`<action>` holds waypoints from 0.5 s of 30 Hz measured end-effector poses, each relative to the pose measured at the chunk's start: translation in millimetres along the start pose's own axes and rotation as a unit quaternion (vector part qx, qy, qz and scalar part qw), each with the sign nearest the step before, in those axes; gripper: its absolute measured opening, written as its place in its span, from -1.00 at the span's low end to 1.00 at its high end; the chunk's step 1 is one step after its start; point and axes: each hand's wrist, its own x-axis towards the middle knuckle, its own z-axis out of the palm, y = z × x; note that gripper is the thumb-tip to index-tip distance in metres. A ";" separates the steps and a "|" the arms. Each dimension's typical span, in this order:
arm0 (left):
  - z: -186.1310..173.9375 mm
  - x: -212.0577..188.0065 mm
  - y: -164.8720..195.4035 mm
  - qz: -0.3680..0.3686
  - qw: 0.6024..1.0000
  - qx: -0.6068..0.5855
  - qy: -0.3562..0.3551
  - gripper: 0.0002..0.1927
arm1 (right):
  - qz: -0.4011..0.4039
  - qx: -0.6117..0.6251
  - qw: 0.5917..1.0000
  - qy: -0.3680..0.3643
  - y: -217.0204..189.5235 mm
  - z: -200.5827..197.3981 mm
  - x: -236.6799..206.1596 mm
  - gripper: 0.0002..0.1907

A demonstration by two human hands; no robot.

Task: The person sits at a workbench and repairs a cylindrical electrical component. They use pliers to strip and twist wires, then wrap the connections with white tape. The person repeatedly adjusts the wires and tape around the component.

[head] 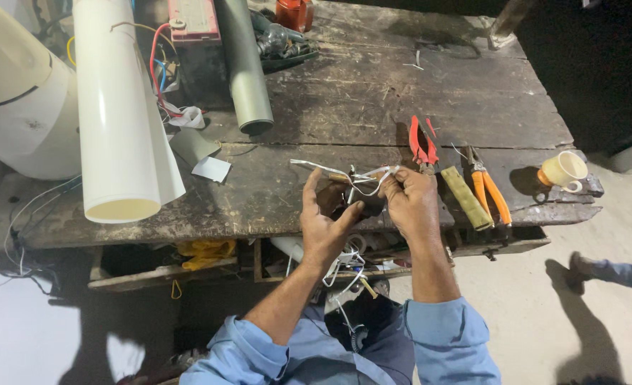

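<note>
Two hands, left hand [324,222] and right hand [408,198], pinch thin, floppy white wires [362,178]; likely light, best gripped near the ends

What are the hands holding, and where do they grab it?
Both the left hand and the right hand hold a bunch of thin white wires, pinched near its middle.
</note>
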 end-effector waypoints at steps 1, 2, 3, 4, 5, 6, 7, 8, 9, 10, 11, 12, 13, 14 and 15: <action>1.1 0.4 -1.1 0.011 1.000 0.008 0.006 -0.07 | -0.011 -0.013 1.000 0.003 -0.7 -0.8 0.5 -0.83; 2.0 1.0 -2.3 0.024 1.000 0.015 0.012 -0.08 | -0.014 -0.006 1.000 0.003 -1.3 -1.5 1.0 -0.83; 2.7 1.2 -3.3 0.034 0.999 0.023 0.017 -0.10 | -0.015 0.000 1.000 0.003 -1.6 -2.0 1.3 -0.83; 2.8 0.8 -4.3 0.044 0.998 0.050 0.016 -0.12 | -0.014 0.007 1.000 0.003 -1.7 -2.4 1.3 -0.83; 3.0 0.4 -5.0 0.054 0.995 0.078 0.015 -0.13 | -0.006 0.011 1.000 0.002 -1.6 -2.6 1.2 -0.83; 3.0 0.0 -5.4 0.065 0.992 0.105 0.014 -0.15 | 0.000 0.015 1.000 0.001 -1.4 -2.3 1.2 -0.84; 2.9 -0.9 -5.4 0.062 0.991 0.118 0.009 -0.14 | 0.007 0.019 1.000 -0.001 -1.1 -2.1 0.9 -0.84; 2.7 -1.8 -5.1 0.060 0.989 0.132 0.005 -0.14 | 0.002 0.021 1.000 -0.003 -0.6 -1.9 0.6 -0.84; 2.5 -2.6 -4.5 0.058 0.988 0.145 0.001 -0.13 | -0.004 0.024 1.000 -0.006 0.0 -1.7 0.5 -0.83; 2.4 -3.0 -3.7 0.063 0.988 0.142 -0.004 -0.13 | -0.010 0.027 1.000 -0.007 0.6 -1.7 0.5 -0.83; 2.3 -3.4 -2.8 0.066 0.988 0.139 -0.009 -0.13 | -0.007 0.018 1.000 -0.002 1.4 -1.7 0.7 -0.83; 2.1 -3.7 -1.7 0.068 0.988 0.137 -0.015 -0.13 | -0.002 0.010 1.000 0.003 2.3 -1.9 0.7 -0.84; 1.8 -3.6 -0.7 0.067 0.988 0.139 -0.015 -0.10 | 0.001 0.001 1.000 0.009 3.3 -1.9 1.0 -0.84; 1.4 -3.5 0.1 0.067 0.988 0.142 -0.015 -0.08 | 0.013 0.001 1.000 0.011 4.5 -1.9 1.1 -0.83; 0.9 -3.1 0.7 0.068 0.987 0.144 -0.014 -0.06 | 0.024 0.001 1.000 0.013 5.8 -1.7 1.2 -0.82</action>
